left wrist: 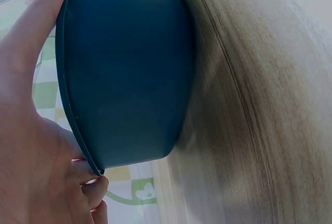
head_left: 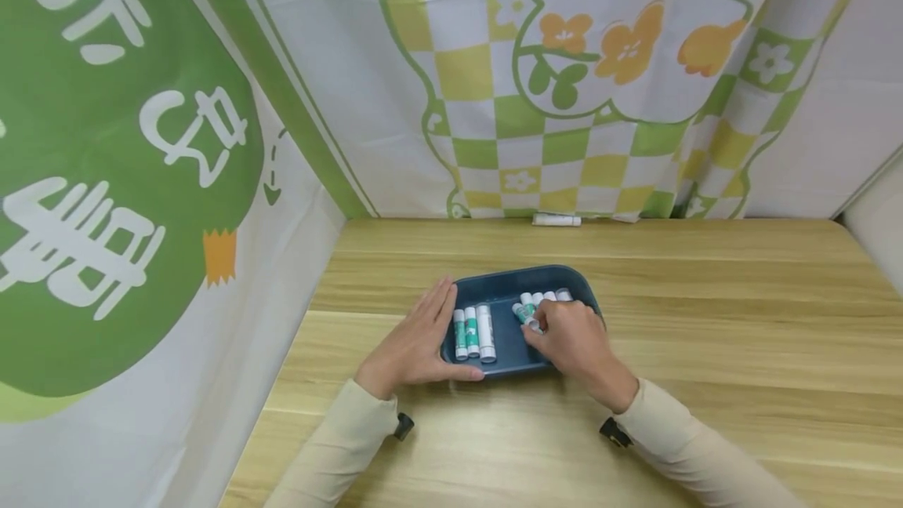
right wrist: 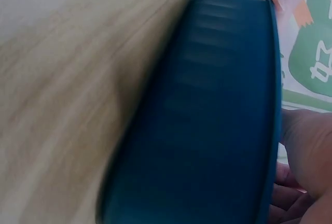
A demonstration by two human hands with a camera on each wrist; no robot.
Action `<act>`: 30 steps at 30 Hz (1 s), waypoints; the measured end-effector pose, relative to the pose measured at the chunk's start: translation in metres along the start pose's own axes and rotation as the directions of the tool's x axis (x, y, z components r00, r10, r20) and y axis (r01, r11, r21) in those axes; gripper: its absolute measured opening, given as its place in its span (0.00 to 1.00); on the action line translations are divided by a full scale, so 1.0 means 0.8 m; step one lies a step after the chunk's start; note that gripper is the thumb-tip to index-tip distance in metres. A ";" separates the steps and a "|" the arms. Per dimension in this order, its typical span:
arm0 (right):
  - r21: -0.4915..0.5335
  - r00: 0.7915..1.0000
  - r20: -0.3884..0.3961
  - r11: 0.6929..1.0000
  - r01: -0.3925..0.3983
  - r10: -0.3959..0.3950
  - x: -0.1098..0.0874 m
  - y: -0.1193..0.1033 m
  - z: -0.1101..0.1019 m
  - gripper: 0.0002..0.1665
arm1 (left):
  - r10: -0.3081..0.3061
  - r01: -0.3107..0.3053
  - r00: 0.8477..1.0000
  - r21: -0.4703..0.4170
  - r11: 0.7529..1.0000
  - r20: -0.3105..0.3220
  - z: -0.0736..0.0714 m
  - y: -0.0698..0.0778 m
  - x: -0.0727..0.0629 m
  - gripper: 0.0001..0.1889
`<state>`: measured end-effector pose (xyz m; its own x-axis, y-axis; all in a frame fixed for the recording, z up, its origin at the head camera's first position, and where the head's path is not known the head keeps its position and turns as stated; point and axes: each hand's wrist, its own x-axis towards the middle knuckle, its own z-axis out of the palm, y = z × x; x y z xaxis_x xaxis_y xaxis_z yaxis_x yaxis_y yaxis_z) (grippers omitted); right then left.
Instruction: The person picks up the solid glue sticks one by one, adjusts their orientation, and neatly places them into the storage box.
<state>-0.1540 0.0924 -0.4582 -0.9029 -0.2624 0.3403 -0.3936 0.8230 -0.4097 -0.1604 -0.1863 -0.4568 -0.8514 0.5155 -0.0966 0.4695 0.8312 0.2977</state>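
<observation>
A dark blue tray point(head_left: 508, 367) holds white and green glue sticks. At its left end, two green-labelled glue sticks point(head_left: 466, 333) and a white one point(head_left: 487, 333) lie side by side. Several more glue sticks point(head_left: 538, 298) lie at the right end, partly hidden by my right hand point(head_left: 574, 339). That hand pinches a tilted green-labelled glue stick point(head_left: 524, 313) between thumb and fingers inside the tray. My left hand point(head_left: 416, 339) spans the tray's left end, thumb along the front rim and fingers at the back corner. Both wrist views show mostly the tray's outer wall point(left wrist: 124, 73).
Another white tube point(head_left: 556, 219) lies at the table's back edge, against the patterned curtain point(head_left: 515, 132). The wooden table point(head_left: 719, 320) stretches around the tray. A green and white hanging point(head_left: 127, 179) stands along the left side.
</observation>
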 end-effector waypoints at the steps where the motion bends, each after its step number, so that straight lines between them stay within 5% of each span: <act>1: 0.000 1.000 0.008 1.000 -0.002 0.002 0.000 -0.001 0.002 0.14 | 0.001 -0.001 1.000 -0.003 1.000 0.000 0.000 0.000 0.000 0.74; 8: 0.038 0.999 0.029 0.999 0.027 -0.028 -0.003 -0.004 0.006 0.19 | 0.013 -0.013 1.000 -0.008 1.000 0.002 0.003 -0.001 0.001 0.73; 15: 0.085 0.996 0.004 0.992 0.090 -0.090 0.016 0.010 -0.026 0.15 | 0.017 -0.017 1.000 -0.009 1.000 -0.006 0.002 -0.002 0.002 0.74; 21: 0.132 0.990 -0.023 0.982 0.138 -0.136 0.050 0.049 -0.058 0.18 | 0.022 -0.022 1.000 -0.012 1.000 -0.013 0.002 -0.003 0.001 0.74; 30: 0.055 0.993 -0.004 0.991 0.120 -0.120 0.095 0.123 -0.081 0.22 | 0.020 -0.020 1.000 -0.012 1.000 -0.011 0.003 -0.004 0.001 0.73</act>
<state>-0.2504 0.1858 -0.4177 -0.8486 -0.3571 0.3902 -0.5077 0.7569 -0.4115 -0.1617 -0.1878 -0.4604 -0.8442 0.5300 -0.0805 0.4839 0.8180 0.3109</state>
